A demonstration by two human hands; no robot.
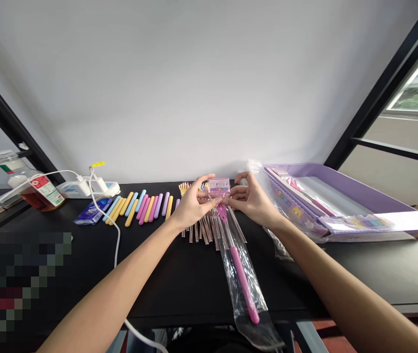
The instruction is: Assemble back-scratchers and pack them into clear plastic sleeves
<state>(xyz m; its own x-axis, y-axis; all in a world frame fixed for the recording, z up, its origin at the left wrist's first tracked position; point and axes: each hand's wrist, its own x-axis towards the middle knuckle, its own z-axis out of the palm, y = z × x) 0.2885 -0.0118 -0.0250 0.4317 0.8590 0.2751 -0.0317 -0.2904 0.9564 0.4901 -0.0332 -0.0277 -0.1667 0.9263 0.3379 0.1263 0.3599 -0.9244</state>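
A long clear plastic bag (pixel 256 274) lies toward the front edge of the black table. In it is a back scratcher with a pink handle (pixel 245 284), a metal rod and a pink claw head (pixel 222 212). My left hand (pixel 193 202) pinches the bag's far end between thumb and fingers. From the other side, my right hand (pixel 253 200) grips the same end, its fingertips close to the left thumb. Just beyond the fingertips is a small pink printed piece (pixel 219 185); whether it is attached to the bag I cannot tell. Metal rods (pixel 203 230) with coloured claw heads (pixel 184 188) lie partly hidden under my hands.
Several pastel handles (pixel 151 208) lie in a row at left, beside a blue packet (pixel 93 210). A power strip (pixel 111 189), a white cable (pixel 117 240) and a bottle (pixel 36 184) are farther left. At right stands an open purple box (pixel 349 191) holding a packaged pink item.
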